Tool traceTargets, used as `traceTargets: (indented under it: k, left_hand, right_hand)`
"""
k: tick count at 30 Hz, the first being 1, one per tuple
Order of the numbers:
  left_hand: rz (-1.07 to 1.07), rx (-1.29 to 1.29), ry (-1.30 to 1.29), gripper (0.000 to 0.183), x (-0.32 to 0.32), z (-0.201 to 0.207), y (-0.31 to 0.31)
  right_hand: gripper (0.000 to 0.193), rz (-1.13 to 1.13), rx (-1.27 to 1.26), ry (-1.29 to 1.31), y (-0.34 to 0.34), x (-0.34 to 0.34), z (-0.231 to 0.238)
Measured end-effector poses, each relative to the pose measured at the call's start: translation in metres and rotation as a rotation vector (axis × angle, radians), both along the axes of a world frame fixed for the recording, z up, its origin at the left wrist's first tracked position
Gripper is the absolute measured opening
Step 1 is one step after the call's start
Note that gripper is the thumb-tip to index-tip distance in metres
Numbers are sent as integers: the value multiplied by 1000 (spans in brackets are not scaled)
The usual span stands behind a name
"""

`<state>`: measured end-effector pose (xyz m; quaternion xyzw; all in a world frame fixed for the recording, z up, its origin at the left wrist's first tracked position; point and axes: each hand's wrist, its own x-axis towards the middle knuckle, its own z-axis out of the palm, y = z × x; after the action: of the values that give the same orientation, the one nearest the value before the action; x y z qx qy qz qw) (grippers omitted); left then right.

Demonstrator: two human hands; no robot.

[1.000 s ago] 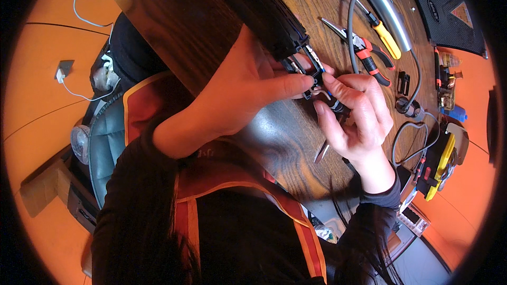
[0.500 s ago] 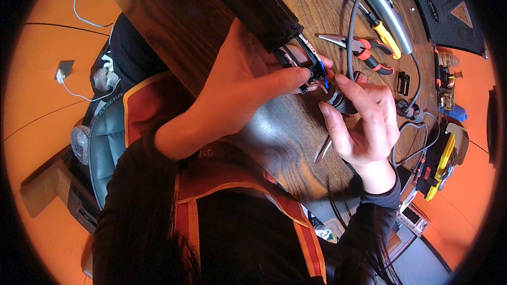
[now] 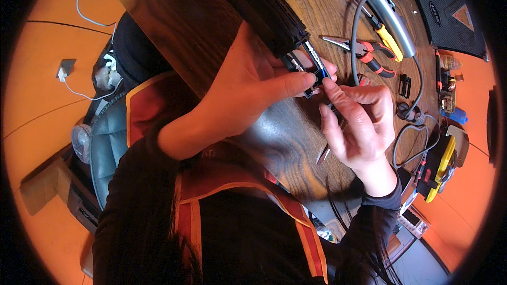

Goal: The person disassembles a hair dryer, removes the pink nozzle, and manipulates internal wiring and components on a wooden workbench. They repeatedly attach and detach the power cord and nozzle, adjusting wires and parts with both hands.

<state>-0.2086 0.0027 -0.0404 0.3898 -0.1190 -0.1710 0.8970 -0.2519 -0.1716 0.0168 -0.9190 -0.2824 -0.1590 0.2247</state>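
The open end of a long black device [image 3: 264, 13] is gripped by the left hand [image 3: 235, 97], its thumb pressed on the near side and its other fingers wrapped beneath; the device is held above the table [image 3: 290, 140], its far end reaching toward the top edge. That open end, where metal strips and a bit of blue wire [image 3: 324, 73] are exposed, is touched by the index fingertip of the right hand [image 3: 364, 121]. The right thumb is held apart from that finger; whether anything is pinched there cannot be told. Below the right hand, a pointed metal tip [image 3: 322, 155] is partly covered. Farther right on the table, red-and-black pliers [image 3: 376, 63] are crossed by a grey cable [image 3: 353, 39]. Just beyond them, a yellow-handled screwdriver [image 3: 388, 41] is seen beside a silver cylinder [image 3: 393, 24], and a small black part [image 3: 405, 85] is placed near the pliers' handles.
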Motion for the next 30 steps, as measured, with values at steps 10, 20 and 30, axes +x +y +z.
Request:
traceTargets:
  k: [10, 20, 30]
  left_hand:
    - [-72, 51, 174, 47, 2, 14, 4]
    - [-123, 161, 152, 57, -1, 13, 5]
    - [-187, 244, 177, 44, 20, 18, 9]
  right_hand:
    - [33, 131, 56, -118, -13, 16, -3]
    - [20, -579, -81, -137, -113, 65, 31]
    - [42, -641, -61, 148, -149, 81, 11]
